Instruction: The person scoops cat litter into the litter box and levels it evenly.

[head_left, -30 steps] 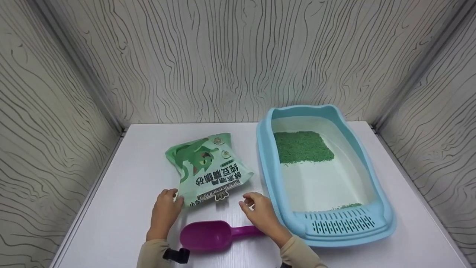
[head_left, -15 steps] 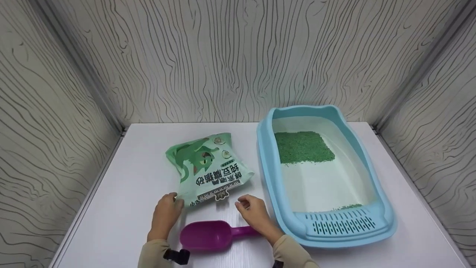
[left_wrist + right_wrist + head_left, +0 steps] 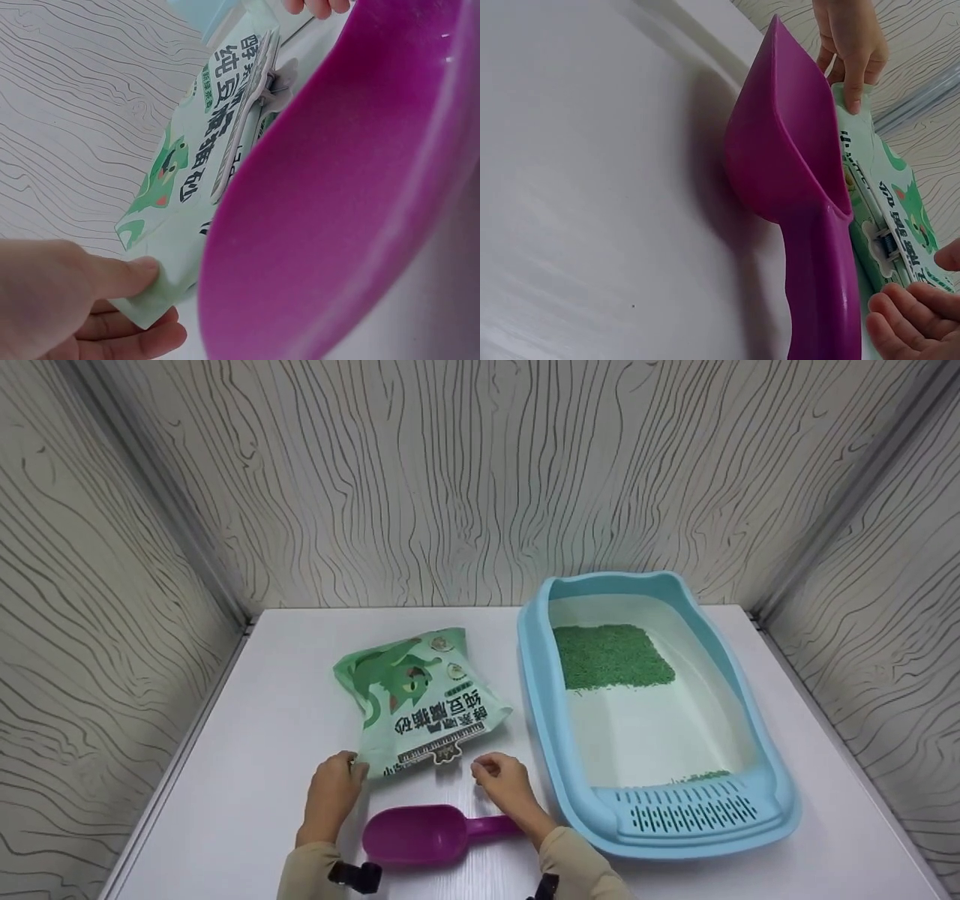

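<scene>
A green cat litter bag (image 3: 420, 682) lies on the white table, its folded near edge held by a sealing clip (image 3: 448, 752). My left hand (image 3: 330, 795) pinches the bag's near left corner; in the left wrist view its thumb (image 3: 124, 276) lies over the film and fingers sit beneath. To the right of the clip is my right hand (image 3: 506, 787), apart from the bag. Its fingers (image 3: 901, 315) are loosely bent and hold nothing. A purple scoop (image 3: 415, 836) lies in front of both hands, the right forearm crossing over its handle end.
A blue litter box (image 3: 541, 682) stands on the right of the table, close to my right arm. Green litter (image 3: 611, 656) covers part of its floor, and its near end has a slotted ledge (image 3: 690, 814). Wood-grain panels (image 3: 450, 480) enclose the table.
My right hand has shifted slightly left toward the clip, its fingers drawing closer together. The left hand has closed its thumb onto the bag's corner. Bag, scoop and litter box have stayed put.
</scene>
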Demonstrator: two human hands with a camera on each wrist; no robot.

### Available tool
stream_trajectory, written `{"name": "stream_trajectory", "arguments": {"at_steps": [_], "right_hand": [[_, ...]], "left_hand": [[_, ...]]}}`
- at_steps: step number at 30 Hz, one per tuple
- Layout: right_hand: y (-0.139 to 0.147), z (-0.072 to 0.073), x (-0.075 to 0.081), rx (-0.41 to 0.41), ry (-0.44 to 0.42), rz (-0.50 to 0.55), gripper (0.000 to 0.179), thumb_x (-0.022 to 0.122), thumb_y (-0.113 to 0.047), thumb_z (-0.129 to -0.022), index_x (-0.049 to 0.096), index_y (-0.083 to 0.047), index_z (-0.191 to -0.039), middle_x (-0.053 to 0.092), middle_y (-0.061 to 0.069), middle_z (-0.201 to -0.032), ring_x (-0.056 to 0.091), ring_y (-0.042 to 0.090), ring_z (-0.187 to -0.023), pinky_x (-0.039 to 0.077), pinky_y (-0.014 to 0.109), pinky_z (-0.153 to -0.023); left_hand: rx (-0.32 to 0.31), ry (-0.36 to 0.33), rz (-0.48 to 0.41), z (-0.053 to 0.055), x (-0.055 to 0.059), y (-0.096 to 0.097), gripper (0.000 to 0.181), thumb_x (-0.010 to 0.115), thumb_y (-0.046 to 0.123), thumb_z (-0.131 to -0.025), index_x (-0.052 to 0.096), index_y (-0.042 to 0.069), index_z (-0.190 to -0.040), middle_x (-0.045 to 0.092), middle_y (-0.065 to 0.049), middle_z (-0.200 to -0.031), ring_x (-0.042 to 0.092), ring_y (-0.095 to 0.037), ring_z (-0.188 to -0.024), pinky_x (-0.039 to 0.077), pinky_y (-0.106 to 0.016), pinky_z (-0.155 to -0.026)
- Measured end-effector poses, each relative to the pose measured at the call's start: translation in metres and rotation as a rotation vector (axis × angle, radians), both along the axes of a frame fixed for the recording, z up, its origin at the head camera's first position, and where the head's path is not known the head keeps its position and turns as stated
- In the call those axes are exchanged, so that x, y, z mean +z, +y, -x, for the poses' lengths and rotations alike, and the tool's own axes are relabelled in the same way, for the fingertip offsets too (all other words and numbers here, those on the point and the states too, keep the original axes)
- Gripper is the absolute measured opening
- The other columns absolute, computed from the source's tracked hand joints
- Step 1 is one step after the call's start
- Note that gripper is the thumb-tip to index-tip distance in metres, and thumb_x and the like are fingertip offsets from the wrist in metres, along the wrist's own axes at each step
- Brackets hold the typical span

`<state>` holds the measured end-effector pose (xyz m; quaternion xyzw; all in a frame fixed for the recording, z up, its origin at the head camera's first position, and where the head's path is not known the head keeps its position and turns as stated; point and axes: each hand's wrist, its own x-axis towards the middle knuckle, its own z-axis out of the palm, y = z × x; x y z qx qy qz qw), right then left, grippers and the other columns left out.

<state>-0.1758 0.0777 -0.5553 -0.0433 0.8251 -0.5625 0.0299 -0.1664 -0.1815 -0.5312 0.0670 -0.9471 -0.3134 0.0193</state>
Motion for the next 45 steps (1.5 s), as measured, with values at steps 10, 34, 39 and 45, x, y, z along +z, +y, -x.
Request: {"name": "stream_trajectory", "arguments": {"at_steps": [10, 34, 39, 45], "right_hand": [[-0.010, 0.009, -0.005, -0.049, -0.099, 0.041, 0.023, 0.062, -0.010, -0.088, 0.067, 0.011, -0.097, 0.071, 0.023, -0.086, 0.071, 0.026, -0.073, 0.056, 0.024, -0.064], [-0.029, 0.023, -0.013, -0.122, -0.386, 0.338, 0.032, 0.060, -0.015, -0.094, 0.064, 0.015, -0.103, 0.073, 0.015, -0.079, 0.067, 0.009, -0.061, 0.060, 0.028, -0.063], [-0.031, 0.025, -0.012, -0.148, -0.465, 0.415, 0.032, 0.059, -0.013, -0.095, 0.061, 0.016, -0.108, 0.072, 0.007, -0.073, 0.068, 0.009, -0.063, 0.061, 0.027, -0.066], [-0.033, 0.025, -0.010, -0.146, -0.527, 0.504, 0.032, 0.056, -0.010, -0.096, 0.057, 0.017, -0.113, 0.069, 0.004, -0.072, 0.067, 0.010, -0.065, 0.062, 0.030, -0.070]], "left_hand": [[0.004, -0.025, -0.042, 0.001, 0.000, 0.001, 0.025, 0.058, 0.008, -0.093, 0.062, -0.015, -0.105, 0.069, -0.024, -0.092, 0.067, -0.028, -0.080, 0.055, -0.037, -0.067], [0.022, -0.036, -0.035, 0.004, -0.004, 0.000, 0.027, 0.062, 0.008, -0.091, 0.061, -0.015, -0.103, 0.068, -0.027, -0.093, 0.067, -0.032, -0.084, 0.055, -0.042, -0.071], [0.021, -0.031, -0.038, 0.005, -0.005, 0.000, 0.026, 0.062, 0.008, -0.091, 0.061, -0.015, -0.102, 0.068, -0.026, -0.090, 0.066, -0.030, -0.081, 0.054, -0.040, -0.069], [0.027, -0.029, -0.033, 0.005, -0.007, -0.001, 0.026, 0.062, 0.007, -0.091, 0.061, -0.016, -0.102, 0.069, -0.028, -0.091, 0.067, -0.032, -0.082, 0.054, -0.042, -0.070]]}}
